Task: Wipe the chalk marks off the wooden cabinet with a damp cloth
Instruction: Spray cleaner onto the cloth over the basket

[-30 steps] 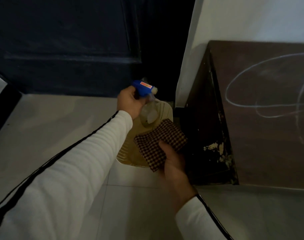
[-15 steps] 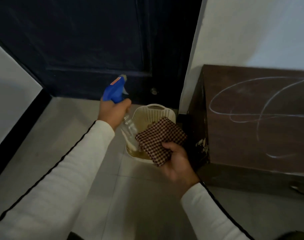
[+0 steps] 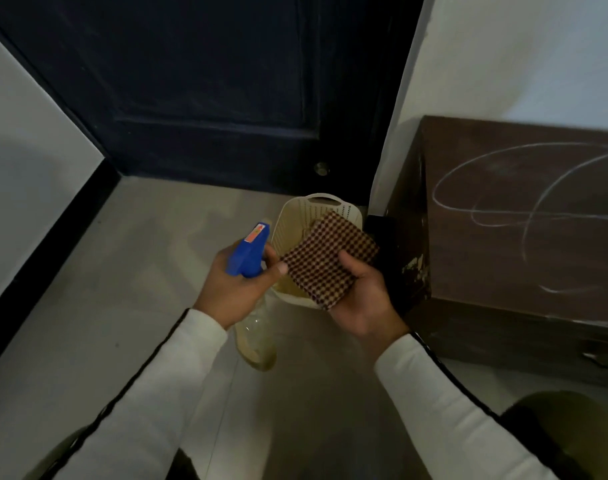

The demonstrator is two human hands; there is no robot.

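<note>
Dim corner with a pale tiled floor point(image 3: 122, 271), a dark door point(image 3: 209, 81) at the back, a cream slotted basket point(image 3: 325, 199) on the tiles before it. Far left of the basket, a black skirting strip point(image 3: 53, 244) under a white wall point(image 3: 25, 150). Just left of the basket, the left hand point(image 3: 236, 289), curled round the blue trigger head of a spray bottle point(image 3: 249, 252), clear body hanging below the palm. Over the basket's near rim, a folded brown-checked cloth point(image 3: 325, 258), pinched by the right hand point(image 3: 365, 299), thumb on top, fingers beneath. Hands close together. Right of the basket, the wooden cabinet point(image 3: 520, 265), white chalk marks point(image 3: 486, 216) looping across its broad brown face, paint chipped on the side towards the basket.
</note>
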